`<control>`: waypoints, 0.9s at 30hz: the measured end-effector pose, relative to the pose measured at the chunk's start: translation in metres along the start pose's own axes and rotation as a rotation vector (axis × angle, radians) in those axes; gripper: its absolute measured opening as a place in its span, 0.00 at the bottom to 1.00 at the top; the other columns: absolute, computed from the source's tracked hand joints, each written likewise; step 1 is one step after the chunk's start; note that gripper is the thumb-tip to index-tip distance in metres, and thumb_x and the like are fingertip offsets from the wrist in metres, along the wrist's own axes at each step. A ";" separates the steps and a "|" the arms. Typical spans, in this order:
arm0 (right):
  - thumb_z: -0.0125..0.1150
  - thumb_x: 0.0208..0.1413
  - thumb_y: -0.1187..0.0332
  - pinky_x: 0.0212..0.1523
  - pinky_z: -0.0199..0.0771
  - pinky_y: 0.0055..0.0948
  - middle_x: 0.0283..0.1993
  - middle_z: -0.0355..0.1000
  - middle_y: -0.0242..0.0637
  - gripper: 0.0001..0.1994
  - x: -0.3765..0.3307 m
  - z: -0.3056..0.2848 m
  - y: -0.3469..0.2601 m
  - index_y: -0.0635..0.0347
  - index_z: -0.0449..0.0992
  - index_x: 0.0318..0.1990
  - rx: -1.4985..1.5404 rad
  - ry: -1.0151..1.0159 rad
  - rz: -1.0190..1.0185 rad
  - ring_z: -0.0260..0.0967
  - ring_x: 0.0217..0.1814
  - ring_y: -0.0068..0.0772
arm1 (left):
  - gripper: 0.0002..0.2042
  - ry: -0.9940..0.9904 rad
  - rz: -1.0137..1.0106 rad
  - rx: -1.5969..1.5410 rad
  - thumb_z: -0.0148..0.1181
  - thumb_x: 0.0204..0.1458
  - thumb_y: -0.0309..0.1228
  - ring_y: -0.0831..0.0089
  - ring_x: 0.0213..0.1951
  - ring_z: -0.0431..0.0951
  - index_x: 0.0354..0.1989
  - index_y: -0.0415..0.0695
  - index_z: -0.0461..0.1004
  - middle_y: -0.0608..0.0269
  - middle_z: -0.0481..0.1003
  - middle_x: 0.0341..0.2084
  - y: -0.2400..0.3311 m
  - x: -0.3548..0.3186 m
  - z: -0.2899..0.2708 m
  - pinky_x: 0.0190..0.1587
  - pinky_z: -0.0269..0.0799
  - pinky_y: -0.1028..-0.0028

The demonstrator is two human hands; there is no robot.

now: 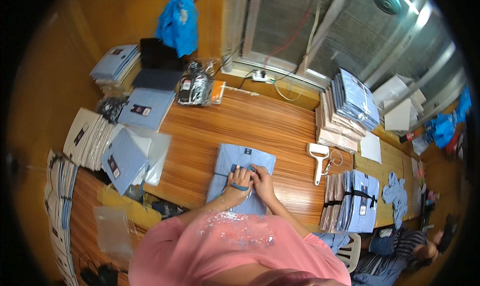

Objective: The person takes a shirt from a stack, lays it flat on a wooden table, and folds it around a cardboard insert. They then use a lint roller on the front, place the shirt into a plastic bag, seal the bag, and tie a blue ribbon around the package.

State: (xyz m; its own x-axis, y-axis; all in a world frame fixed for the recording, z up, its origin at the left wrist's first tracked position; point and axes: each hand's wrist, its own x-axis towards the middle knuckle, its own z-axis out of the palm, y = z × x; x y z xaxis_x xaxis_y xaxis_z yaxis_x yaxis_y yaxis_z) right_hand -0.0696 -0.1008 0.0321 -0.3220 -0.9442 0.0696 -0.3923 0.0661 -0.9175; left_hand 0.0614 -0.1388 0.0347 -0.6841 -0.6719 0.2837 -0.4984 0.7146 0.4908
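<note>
A folded light blue shirt [257, 198], seemingly the top of a bundle, lies before me at the table's near edge. A dark band [220, 175] crosses its left side and runs in under my fingers. My left hand [239, 187], with a blue loop around it, bends over the middle of the bundle, its fingers together at the band. Against it my right hand [263, 182] has its fingers curled together beside a dark blue tag; what its fingertips hold is hidden. A small dark collar label [248, 151] shows above both hands.
Right on the wooden table [285, 126] lie a white lint roller [318, 158], tied shirt bundles [362, 201] and a tall stack of packed shirts [342, 118]. Left are more folded shirts [125, 158] and clear bags [160, 158]. Another person [407, 246] is at the lower right.
</note>
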 end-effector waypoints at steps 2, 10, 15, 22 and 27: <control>0.53 0.52 0.76 0.39 0.67 0.24 0.41 0.67 0.42 0.17 0.007 -0.004 0.001 0.64 0.68 0.52 0.072 -0.088 0.160 0.66 0.39 0.27 | 0.17 -0.019 -0.001 -0.019 0.51 0.51 0.32 0.45 0.53 0.60 0.47 0.39 0.62 0.46 0.63 0.44 -0.004 -0.003 0.003 0.50 0.54 0.54; 0.59 0.49 0.76 0.26 0.65 0.21 0.21 0.69 0.33 0.04 0.033 -0.047 -0.025 0.66 0.76 0.31 -0.169 -0.225 0.127 0.64 0.23 0.20 | 0.14 0.066 0.056 0.015 0.52 0.51 0.36 0.51 0.48 0.64 0.42 0.41 0.66 0.51 0.64 0.41 -0.011 -0.004 0.008 0.44 0.57 0.55; 0.58 0.50 0.75 0.22 0.61 0.20 0.19 0.67 0.27 0.03 -0.001 -0.068 -0.024 0.64 0.73 0.28 -0.161 -0.444 0.215 0.60 0.20 0.16 | 0.09 -0.005 0.090 -0.004 0.51 0.52 0.37 0.57 0.44 0.65 0.34 0.45 0.69 0.56 0.66 0.37 -0.019 0.005 0.004 0.42 0.58 0.56; 0.63 0.42 0.76 0.28 0.64 0.31 0.31 0.66 0.43 0.06 -0.012 -0.024 0.005 0.62 0.74 0.30 -0.467 0.029 -0.647 0.63 0.29 0.42 | 0.11 0.063 0.039 0.055 0.48 0.54 0.39 0.55 0.45 0.64 0.35 0.44 0.69 0.55 0.66 0.38 -0.015 0.005 0.018 0.43 0.56 0.55; 0.61 0.45 0.72 0.28 0.66 0.36 0.27 0.68 0.43 0.08 0.004 -0.015 0.006 0.61 0.74 0.34 -0.565 -0.070 -0.513 0.65 0.27 0.44 | 0.13 0.065 0.014 0.074 0.46 0.56 0.39 0.52 0.49 0.62 0.39 0.43 0.67 0.53 0.65 0.40 -0.013 0.001 0.016 0.44 0.55 0.53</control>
State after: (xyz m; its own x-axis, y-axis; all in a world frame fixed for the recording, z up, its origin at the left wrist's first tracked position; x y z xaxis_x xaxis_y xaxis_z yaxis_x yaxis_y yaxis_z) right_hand -0.0864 -0.0994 0.0331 0.0673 -0.9181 0.3906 -0.8650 -0.2488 -0.4357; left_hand 0.0582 -0.1457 0.0154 -0.6568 -0.6710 0.3442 -0.5282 0.7351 0.4250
